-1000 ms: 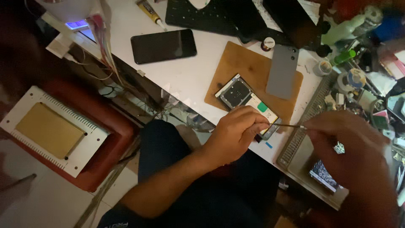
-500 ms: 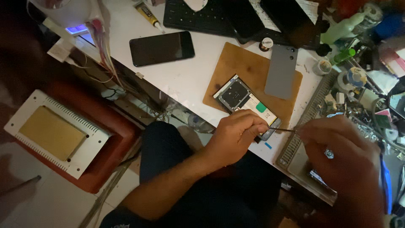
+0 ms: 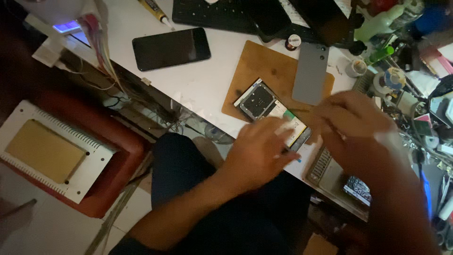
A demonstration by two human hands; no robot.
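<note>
Grip: left hand (image 3: pixel 262 153) flat on opened phone (image 3: pixel 273 113) | wooden mat (image 3: pixel 269 66)

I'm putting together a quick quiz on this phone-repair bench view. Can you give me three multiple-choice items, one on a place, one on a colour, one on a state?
1. Where does the opened phone lie?
A. on the brown mat
B. on the keyboard
C. on the floor

2. What colour is the loose back cover on the mat?
A. red
B. grey
C. yellow

3. What is the state of the black phone on the white table?
A. screen lit
C. screen dark
B. split in two halves

Answers: 1 A, the opened phone rests on the mat under the left hand and right hand. 2 B, the cover is plain grey. 3 C, its screen shows black and whole.
</note>
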